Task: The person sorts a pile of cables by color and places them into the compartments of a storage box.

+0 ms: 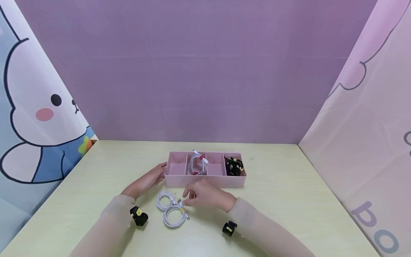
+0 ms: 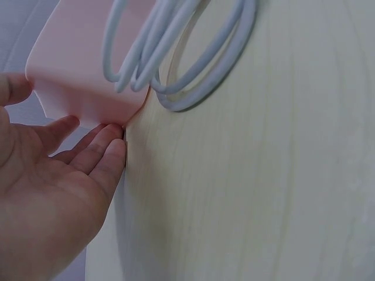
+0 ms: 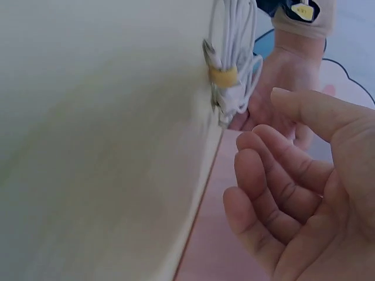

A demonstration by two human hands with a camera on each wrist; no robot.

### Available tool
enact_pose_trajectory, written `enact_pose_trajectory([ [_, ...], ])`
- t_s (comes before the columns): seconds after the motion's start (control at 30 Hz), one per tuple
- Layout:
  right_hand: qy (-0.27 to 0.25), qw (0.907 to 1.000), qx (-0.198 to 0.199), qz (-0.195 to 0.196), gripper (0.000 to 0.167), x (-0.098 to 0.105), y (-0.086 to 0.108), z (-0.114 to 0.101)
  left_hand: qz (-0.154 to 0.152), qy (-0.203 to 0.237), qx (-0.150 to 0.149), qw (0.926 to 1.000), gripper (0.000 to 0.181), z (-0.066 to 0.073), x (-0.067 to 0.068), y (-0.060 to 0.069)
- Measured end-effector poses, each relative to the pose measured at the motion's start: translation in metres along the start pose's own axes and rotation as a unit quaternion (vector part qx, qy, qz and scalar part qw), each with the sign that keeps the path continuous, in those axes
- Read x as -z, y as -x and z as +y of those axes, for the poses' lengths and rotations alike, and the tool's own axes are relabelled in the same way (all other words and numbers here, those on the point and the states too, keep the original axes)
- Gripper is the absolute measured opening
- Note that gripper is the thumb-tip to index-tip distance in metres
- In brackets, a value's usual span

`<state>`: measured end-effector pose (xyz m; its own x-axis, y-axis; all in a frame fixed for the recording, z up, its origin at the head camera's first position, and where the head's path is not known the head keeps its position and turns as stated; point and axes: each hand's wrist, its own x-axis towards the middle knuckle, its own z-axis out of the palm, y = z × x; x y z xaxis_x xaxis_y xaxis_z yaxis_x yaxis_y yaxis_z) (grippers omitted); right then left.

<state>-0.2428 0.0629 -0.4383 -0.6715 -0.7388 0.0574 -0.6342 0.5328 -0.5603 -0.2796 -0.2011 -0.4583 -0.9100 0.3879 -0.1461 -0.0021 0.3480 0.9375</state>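
My left hand (image 1: 149,181) rests against the left end of a pink divided box (image 1: 205,181); in the left wrist view its fingertips touch the box wall with the fingers fairly straight. My right hand (image 1: 207,194) hovers in front of the box, just right of two coiled white cables lying on the table. In the right wrist view, the right hand's fingers (image 3: 252,170) are loosely bent with nothing between them, beside the cables' plugs. The nearer coil (image 1: 173,226) has a yellow tie (image 3: 224,77); the other coil (image 1: 159,205) overlaps it slightly.
A coiled white cable (image 1: 191,165) with red ties stands in the box's second compartment from the left. Black and tan items (image 1: 234,167) fill the rightmost one. The pale wooden table (image 1: 289,200) meets a purple backdrop (image 1: 199,89) behind and printed cloths at both sides.
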Motion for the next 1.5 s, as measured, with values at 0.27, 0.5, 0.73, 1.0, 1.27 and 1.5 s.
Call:
enact_pose_trajectory([
  [0.27,-0.003,0.9999,-0.008,-0.011,0.018,-0.007,0.002,-0.003,0.002,-0.003,0.005,1.0000,0.076,-0.001,0.000,0.000],
  [0.5,0.000,0.9999,-0.002,-0.012,0.020,-0.010,0.002,-0.003,-0.002,-0.003,0.001,1.0000,0.076,-0.001,0.001,0.000],
  [0.73,0.005,0.9992,-0.025,-0.030,0.018,-0.015,0.005,-0.001,0.002,-0.003,0.004,1.0000,0.074,0.001,0.000,0.001],
  [1.0,0.017,0.9985,-0.034,-0.039,0.027,-0.020,0.003,0.000,0.005,-0.003,0.007,1.0000,0.074,0.001,-0.001,0.000],
  [1.27,0.029,0.9976,-0.049,-0.039,0.032,-0.023,0.003,-0.003,0.005,-0.005,0.008,0.9999,0.074,0.002,-0.001,0.001],
  [1.5,0.033,0.9970,-0.061,-0.035,0.030,-0.024,0.002,-0.007,0.005,-0.006,0.007,0.9999,0.073,0.003,-0.001,0.002],
])
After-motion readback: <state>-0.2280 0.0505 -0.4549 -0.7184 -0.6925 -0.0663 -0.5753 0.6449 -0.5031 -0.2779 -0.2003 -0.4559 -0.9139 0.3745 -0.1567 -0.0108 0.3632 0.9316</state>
